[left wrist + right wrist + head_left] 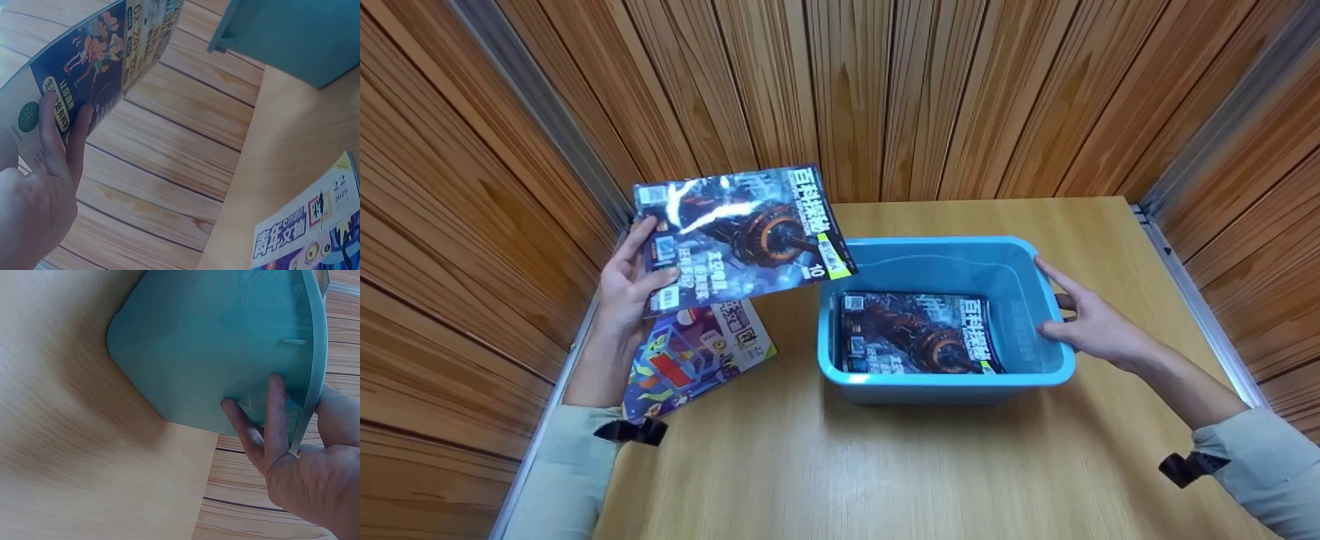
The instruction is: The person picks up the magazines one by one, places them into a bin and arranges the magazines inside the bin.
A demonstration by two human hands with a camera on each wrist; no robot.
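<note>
A glossy dark magazine [739,229] with an orange-ringed machine on its cover is held off the bench, tilted, its right corner overhanging the tub's rim at 10 o'clock. The blue plastic tub [945,379] stands upright on the bench, open-topped. A matching magazine copy [919,334] lies flat inside, toward its left side.

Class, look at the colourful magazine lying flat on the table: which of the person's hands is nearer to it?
Left. The left hand holds a dark magazine right above the colourful magazine; the right hand grips the blue bin farther away.
</note>
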